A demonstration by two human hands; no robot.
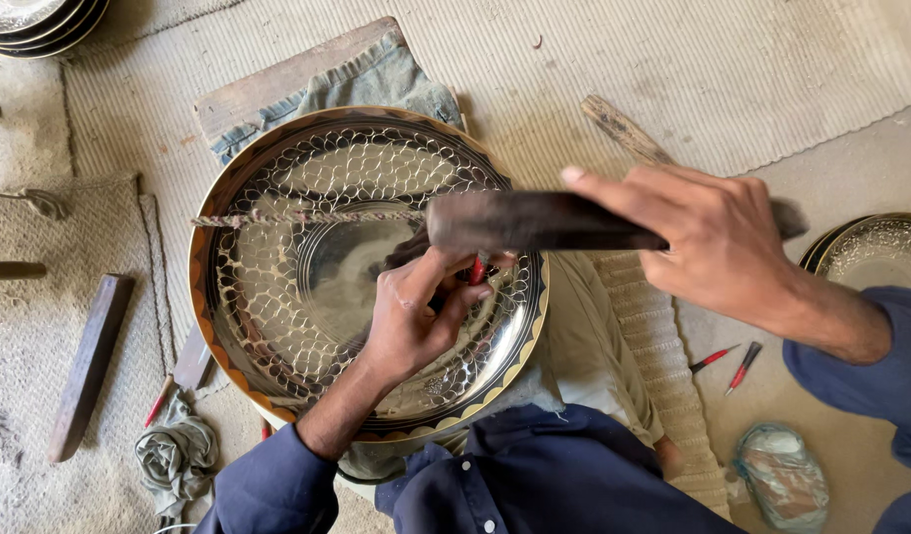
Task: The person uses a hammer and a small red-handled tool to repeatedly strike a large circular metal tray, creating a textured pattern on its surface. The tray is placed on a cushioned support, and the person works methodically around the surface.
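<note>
A large round brass tray [277, 287] with an engraved net pattern and a scalloped gold rim rests on my lap. My left hand [416, 316] lies on the tray's right side, fingers pinched around a small red-handled chisel [476, 269] held upright against the metal. My right hand [703, 242] grips a dark wooden mallet [535, 221], raised just above the chisel head and blurred. A twisted cord [297, 216] stretches across the tray's upper part.
Woven mats cover the floor. A wooden board [277, 79] and blue cloth lie behind the tray. Stacked plates [40, 20] sit top left, another engraved plate [876, 252] at right. Wooden sticks [88, 366], red tools [728, 361], a rag [179, 455] and a plastic bag [782, 475] lie around.
</note>
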